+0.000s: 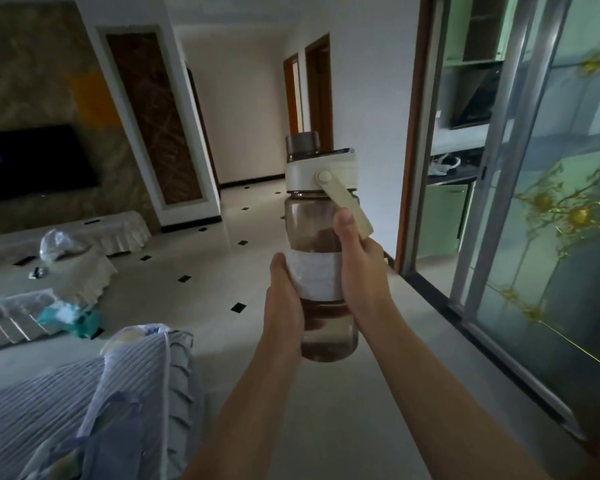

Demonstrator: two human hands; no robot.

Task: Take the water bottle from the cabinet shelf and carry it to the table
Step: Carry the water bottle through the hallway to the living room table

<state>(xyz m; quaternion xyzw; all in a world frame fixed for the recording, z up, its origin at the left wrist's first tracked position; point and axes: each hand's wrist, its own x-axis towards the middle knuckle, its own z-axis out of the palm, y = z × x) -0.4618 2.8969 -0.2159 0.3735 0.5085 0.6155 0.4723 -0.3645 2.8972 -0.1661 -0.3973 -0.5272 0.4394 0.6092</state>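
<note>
The water bottle (321,216) is a smoky see-through bottle with a cream lid, a cream carry strap and a white band round its middle. It is upright in mid-air in front of me, over the tiled floor. My left hand (284,299) wraps its lower left side. My right hand (357,265) grips its right side, thumb up against the strap. A low table (0,275) draped in cream cloth lies far left. No cabinet shelf can be made out.
A striped blue sofa arm (125,382) fills the lower left. A clear bag (58,242) and small items lie on the low table. Sliding glass doors (548,202) run along the right, open to a kitchen. Tiled floor (243,237) stretches ahead towards two doorways.
</note>
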